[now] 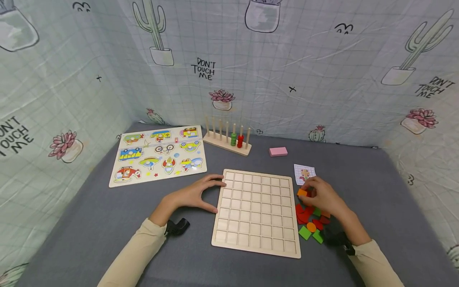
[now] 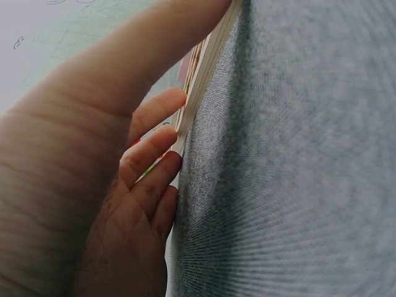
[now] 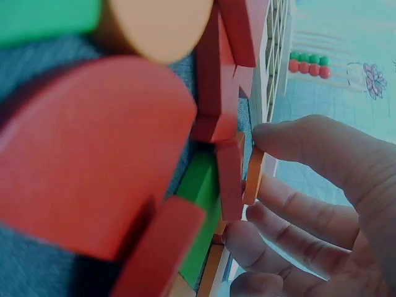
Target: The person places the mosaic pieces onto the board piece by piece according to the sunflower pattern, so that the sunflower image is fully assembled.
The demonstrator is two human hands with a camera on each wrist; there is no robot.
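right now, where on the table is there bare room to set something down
Free: the grey table right of the picture card, and the patch between vehicle puzzle and left sleeve. Crowded: along the right edge of the grid board, with loose coloured pieces.

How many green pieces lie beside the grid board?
3 visible: one square near the grid board, another square to its right, and one partly covered piece farther back by the right hand. More may be hidden.
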